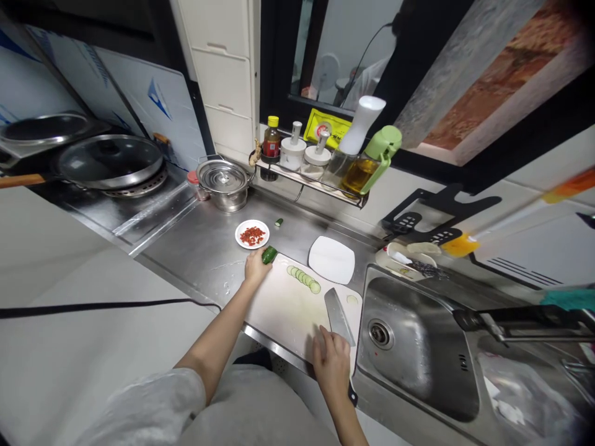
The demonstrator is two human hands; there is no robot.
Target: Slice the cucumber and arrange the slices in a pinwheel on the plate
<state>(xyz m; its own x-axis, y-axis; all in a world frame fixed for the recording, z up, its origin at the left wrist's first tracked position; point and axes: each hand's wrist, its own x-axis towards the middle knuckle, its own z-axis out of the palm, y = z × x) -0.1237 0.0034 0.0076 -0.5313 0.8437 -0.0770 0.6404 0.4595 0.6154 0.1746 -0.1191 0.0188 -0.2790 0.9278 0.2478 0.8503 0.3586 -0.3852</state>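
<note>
My left hand (257,270) is closed around a dark green cucumber piece (268,254) at the upper left corner of the white cutting board (279,310). A row of pale cucumber slices (303,279) overlaps on the board, and one lone slice (352,300) lies near its right edge. The broad blade of a kitchen knife (339,317) rests flat on the board's right side. Just below it, my right hand (333,360) hovers over or touches the board's near right part, fingers apart. Whether its palm covers the knife handle cannot be made out.
Behind the board are a plate of chopped red bits (252,235), a cucumber end (279,222) and a white square plate (331,259). A sink (418,347) borders the right. A lidded pot (227,186), a wok (111,161) and a condiment rack (320,186) stand farther back.
</note>
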